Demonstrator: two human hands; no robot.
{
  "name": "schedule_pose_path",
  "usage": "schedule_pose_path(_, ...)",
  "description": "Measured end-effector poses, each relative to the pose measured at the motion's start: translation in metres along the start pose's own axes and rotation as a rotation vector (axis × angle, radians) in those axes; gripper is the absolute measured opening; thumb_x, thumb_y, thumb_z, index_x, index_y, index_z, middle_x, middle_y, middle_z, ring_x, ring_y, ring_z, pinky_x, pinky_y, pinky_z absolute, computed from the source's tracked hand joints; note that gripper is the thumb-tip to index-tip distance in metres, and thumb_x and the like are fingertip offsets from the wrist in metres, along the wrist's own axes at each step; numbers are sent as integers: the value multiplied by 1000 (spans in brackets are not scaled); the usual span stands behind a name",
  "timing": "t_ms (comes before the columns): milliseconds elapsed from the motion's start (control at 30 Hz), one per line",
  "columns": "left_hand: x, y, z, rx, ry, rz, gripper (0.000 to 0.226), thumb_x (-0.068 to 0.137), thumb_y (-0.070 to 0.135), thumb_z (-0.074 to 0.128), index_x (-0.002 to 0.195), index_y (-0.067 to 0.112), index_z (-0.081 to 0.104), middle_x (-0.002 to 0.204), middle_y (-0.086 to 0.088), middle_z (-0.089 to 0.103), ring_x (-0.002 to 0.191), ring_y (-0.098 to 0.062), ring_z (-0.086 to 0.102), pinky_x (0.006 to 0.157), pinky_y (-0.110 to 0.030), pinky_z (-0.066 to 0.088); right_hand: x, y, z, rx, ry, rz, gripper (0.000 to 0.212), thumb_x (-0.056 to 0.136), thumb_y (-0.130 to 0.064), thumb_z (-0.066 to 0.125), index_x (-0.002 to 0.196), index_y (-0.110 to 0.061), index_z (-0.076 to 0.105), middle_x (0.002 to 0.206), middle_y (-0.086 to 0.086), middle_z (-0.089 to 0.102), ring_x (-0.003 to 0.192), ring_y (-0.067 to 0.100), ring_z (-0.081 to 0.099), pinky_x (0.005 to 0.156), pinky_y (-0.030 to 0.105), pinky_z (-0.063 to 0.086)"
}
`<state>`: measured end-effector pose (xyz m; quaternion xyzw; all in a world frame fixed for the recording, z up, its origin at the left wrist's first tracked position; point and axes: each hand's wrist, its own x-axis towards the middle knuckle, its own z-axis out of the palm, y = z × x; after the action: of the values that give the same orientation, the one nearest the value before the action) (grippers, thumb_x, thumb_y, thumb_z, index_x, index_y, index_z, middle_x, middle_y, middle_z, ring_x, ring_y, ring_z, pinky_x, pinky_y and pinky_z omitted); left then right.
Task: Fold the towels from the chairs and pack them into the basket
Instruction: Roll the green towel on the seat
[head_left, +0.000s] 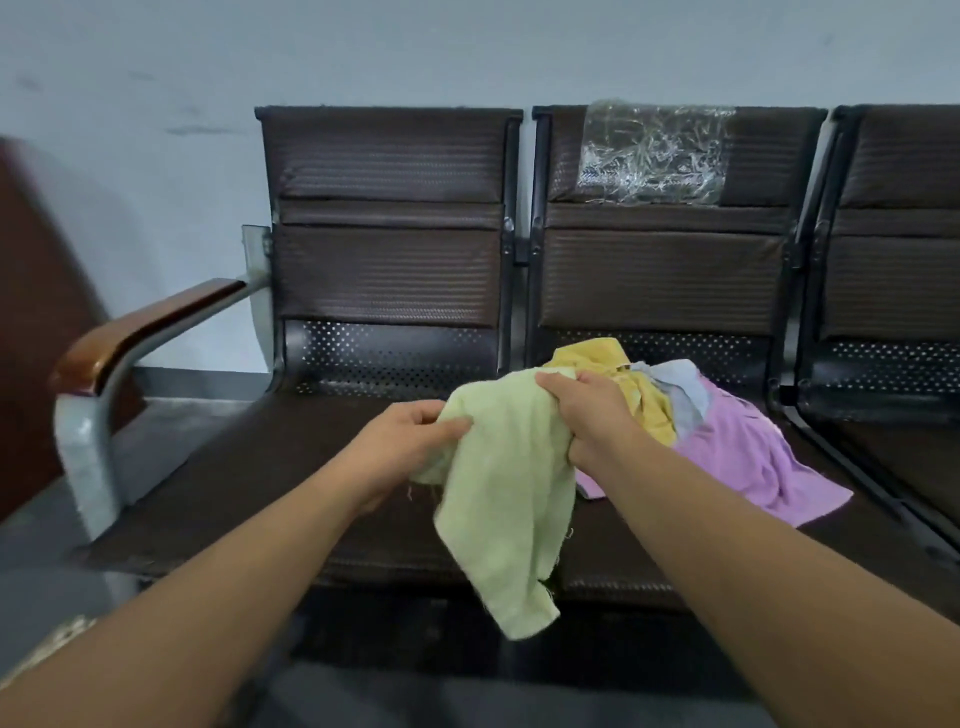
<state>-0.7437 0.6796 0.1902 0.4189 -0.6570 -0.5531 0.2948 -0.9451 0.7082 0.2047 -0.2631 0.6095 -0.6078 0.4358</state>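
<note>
**A:** Hands, quick.

**B:** Left hand (410, 441) pinches the upper left edge of the light green towel (504, 493), thumb on top and fingers curled under. Right hand (587, 410) is clenched round the same towel's upper right edge.

**A:** Where's that towel?

**B:** In the air, crumpled, hanging between the 2 hands. It sits in front of the join between the left chair (384, 260) and the middle chair (660, 270). Its lower end dangles past the seats' front edge.

**A:** Other towels?

**B:** 3, heaped on the middle chair's seat. Yellow towel (597, 358) at the back, grey towel (680, 389) just right of it, pink towel (743, 452) spread toward the front right. The right hand overlaps the yellow one; whether they touch, can't tell.

**A:** Anything else?

**B:** Right chair (893, 260) is cut by the frame edge. Wood-topped armrest (150, 322) on the left chair's left side. Crinkled clear plastic (654, 150) on the middle chair's backrest. Pale wall (156, 78) behind.
</note>
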Motion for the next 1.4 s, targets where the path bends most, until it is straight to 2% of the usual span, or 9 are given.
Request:
schedule_pose_path(333,-3,-9,-78,-426,426,-12,18,100,11,53,94,7,69,83,-6,74,75,-18,68,67,-30,53,3,21,55,-367,-250,-105,40,86,-23,76,108,7,62,108,25,70,94,35,71,86,53,56)
schedule_pose_path(500,0,-9,-84,-655,387,-46,22,103,10,46,99,2,65,89,-13,75,81,-23,73,85,-41,56,-6,25,87,-342,-576,-51,63,75,-40,86,129,-26,57,119,7,67,100,25,72,88,43,60)
schedule_pose_path(600,0,-9,-91,-725,282,4,25,104,17,45,107,3,64,101,-13,73,88,-23,71,89,-41,54,-11,30,105,-468,-730,-96,40,76,-29,86,112,-17,72,107,10,75,97,29,73,93,44,58)
schedule_pose_path(700,-2,-17,-100,-594,239,32,35,100,37,50,104,9,69,96,-7,74,89,-19,69,90,-37,53,-11,33,120,-366,-649,-91,30,78,-23,84,92,0,71,90,15,72,80,28,68,80,42,55)
schedule_pose_path(800,-9,-38,-109,-111,159,-6,65,78,71,65,113,16,70,109,2,75,105,-15,69,101,-40,50,-7,28,133,-73,-534,9,16,84,-16,78,90,-5,67,91,16,72,79,27,67,78,41,57)
schedule_pose_path(900,-18,-50,-108,200,24,-93,57,73,67,72,112,25,71,104,12,76,97,-3,70,86,-22,55,-5,25,143,70,-490,108,9,87,-13,74,90,-9,66,92,14,75,81,28,72,75,42,62)
schedule_pose_path(1033,-15,-56,-115,150,181,-15,24,92,43,67,102,23,76,97,7,77,95,-13,72,87,-34,55,5,32,147,-128,-499,86,14,85,-19,77,83,-12,65,94,15,75,89,32,72,87,48,58)
schedule_pose_path(1233,-12,-57,-131,163,386,-19,36,97,55,53,99,26,74,96,9,76,94,-14,71,90,-40,56,15,31,140,-586,-394,-209,41,86,-28,76,88,8,57,81,9,57,75,21,52,67,33,46)
schedule_pose_path(1400,-8,-49,-117,-217,189,-117,47,98,50,54,119,11,68,113,-7,74,107,-25,70,101,-48,51,9,22,144,-207,-421,-66,22,97,-23,65,96,-1,63,98,16,72,86,28,73,68,45,62)
